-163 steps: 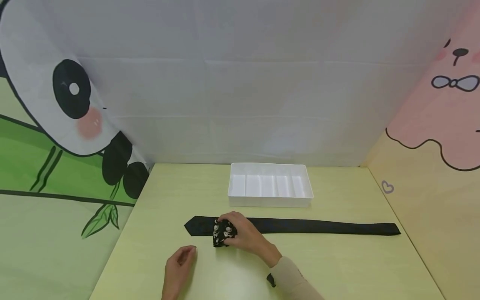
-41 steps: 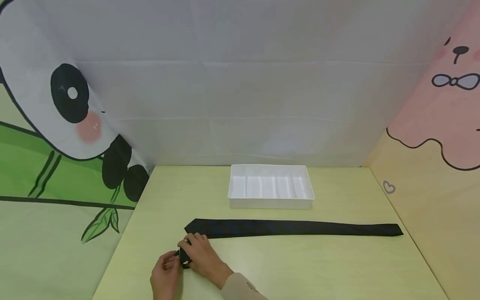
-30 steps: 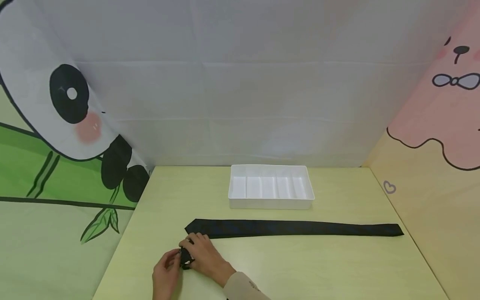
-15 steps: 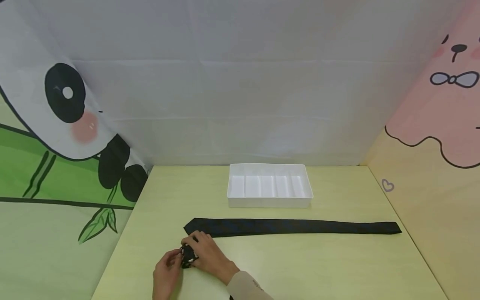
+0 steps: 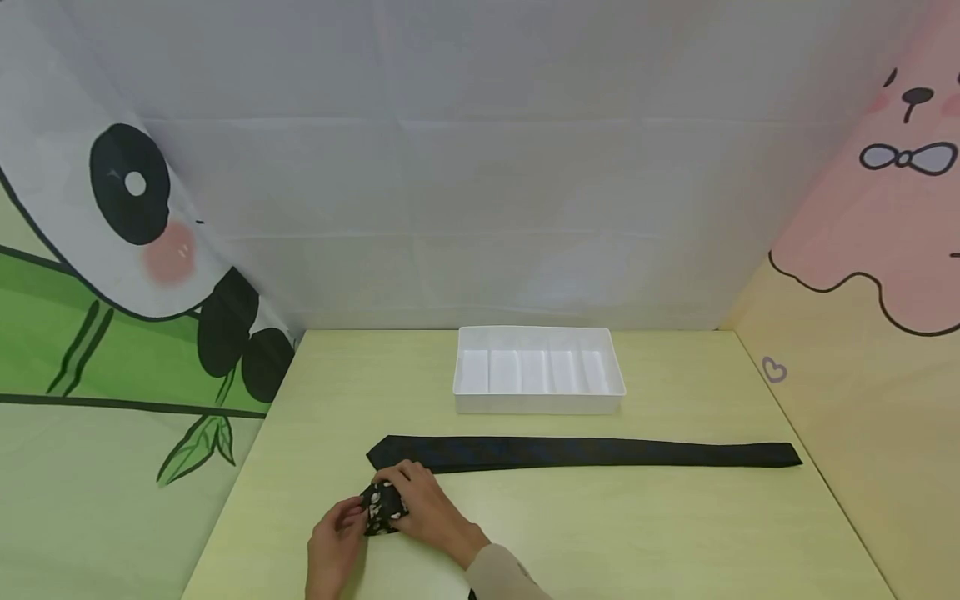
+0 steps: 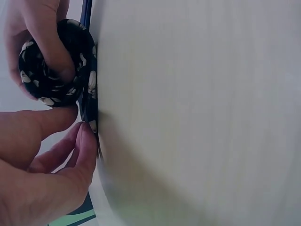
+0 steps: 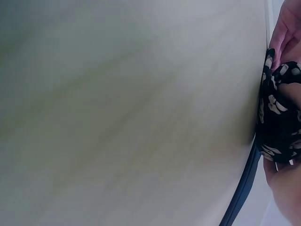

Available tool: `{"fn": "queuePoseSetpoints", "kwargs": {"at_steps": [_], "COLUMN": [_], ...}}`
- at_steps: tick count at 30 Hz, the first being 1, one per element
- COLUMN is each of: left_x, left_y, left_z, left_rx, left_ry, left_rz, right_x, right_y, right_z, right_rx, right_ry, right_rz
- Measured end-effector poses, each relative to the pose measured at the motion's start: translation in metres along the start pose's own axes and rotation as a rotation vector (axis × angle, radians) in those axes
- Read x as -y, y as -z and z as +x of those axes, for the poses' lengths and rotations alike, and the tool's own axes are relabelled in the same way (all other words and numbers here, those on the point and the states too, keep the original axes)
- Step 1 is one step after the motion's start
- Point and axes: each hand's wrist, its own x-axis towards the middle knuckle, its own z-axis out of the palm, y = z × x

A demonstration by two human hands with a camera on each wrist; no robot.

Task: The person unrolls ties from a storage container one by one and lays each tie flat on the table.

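A rolled-up black necktie with a white floral print (image 5: 384,510) is on the table's near left part. My right hand (image 5: 431,512) grips the roll, and in the left wrist view its fingers reach into the coil (image 6: 77,37). A short end of the tie lies unrolled, flat against the table. At that end the fingertips of my left hand (image 5: 335,542) pinch the fabric, close to the roll. Just behind my hands a plain dark necktie (image 5: 585,452) lies stretched out flat, its pointed wide end to the left.
A white divided tray (image 5: 537,403) stands at the back middle of the pale yellow table (image 5: 637,533). A white cloth wall (image 5: 480,208) rises behind, with cartoon-printed panels on both sides.
The rolled tie has come from over the dark tie to the front left, where both hands now hold it. Lately my right hand has shifted slightly right, exposing more of the floral tie.
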Motion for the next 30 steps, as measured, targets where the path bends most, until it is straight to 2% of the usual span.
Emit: {"fn": "queuePoseSetpoints", "kwargs": {"at_steps": [4, 10, 21, 30], "left_x": [-0.002, -0.005, -0.007, -0.007], "left_y": [-0.002, -0.005, -0.005, -0.005], "left_z": [-0.001, -0.002, -0.003, -0.002], "left_rx": [-0.010, -0.038, -0.057, -0.042], "left_ry": [-0.021, -0.060, -0.102, -0.102], "left_rz": [-0.011, 0.026, 0.042, 0.028], "right_x": [-0.002, -0.002, -0.003, -0.007], "right_y": [0.004, 0.008, 0.010, 0.022], "right_z": [-0.004, -0.006, -0.011, -0.016], "right_rx": [-0.009, 0.000, -0.003, 0.039], "right_ry": [-0.015, -0.036, -0.018, -0.055], "right_rz": [0.031, 0.054, -0.008, -0.014]}}
